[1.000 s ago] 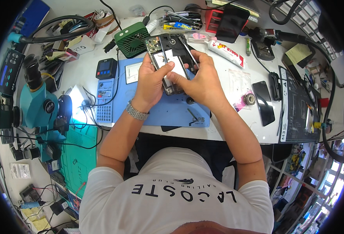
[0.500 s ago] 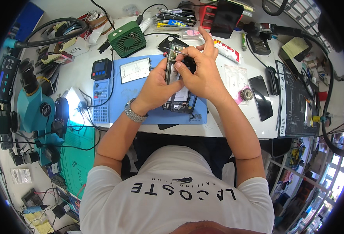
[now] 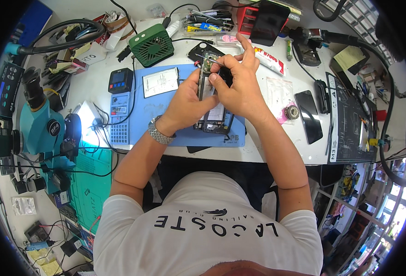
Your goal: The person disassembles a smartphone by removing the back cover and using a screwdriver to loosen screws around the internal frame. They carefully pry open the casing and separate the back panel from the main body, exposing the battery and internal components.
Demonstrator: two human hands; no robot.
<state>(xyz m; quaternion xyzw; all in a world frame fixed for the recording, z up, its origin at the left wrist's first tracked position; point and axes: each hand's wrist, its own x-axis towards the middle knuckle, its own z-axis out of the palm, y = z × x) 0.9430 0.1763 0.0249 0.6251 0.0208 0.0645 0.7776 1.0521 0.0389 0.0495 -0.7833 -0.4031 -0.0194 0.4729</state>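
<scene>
An opened phone (image 3: 215, 113) with bare inner parts is held over the blue mat, its upper end showing a circuit board. My left hand (image 3: 184, 104) is closed around its left side, thumb across the middle. Between the thumb and fingers of my right hand (image 3: 240, 89) is a slim metal tool (image 3: 211, 60), its tip above the board; whether it is tweezers I cannot tell. The right hand's outer fingers stick up. A flat white-labelled phone battery (image 3: 160, 83) lies left of the phone. Behind the phone is a black phone back cover (image 3: 200, 49), partly hidden.
A blue work mat (image 3: 154, 131) lies beneath my hands. To the left stand a green fan (image 3: 151, 45), a small black device (image 3: 120, 81) and a teal microscope (image 3: 44, 126). On the right are a glue tube (image 3: 269, 61), a round metal container (image 3: 291, 112) and a dark phone (image 3: 309, 117).
The metal tool now reaches farther left, over the top of the phone's board. My left hand keeps its hold, and the view has shifted slightly.
</scene>
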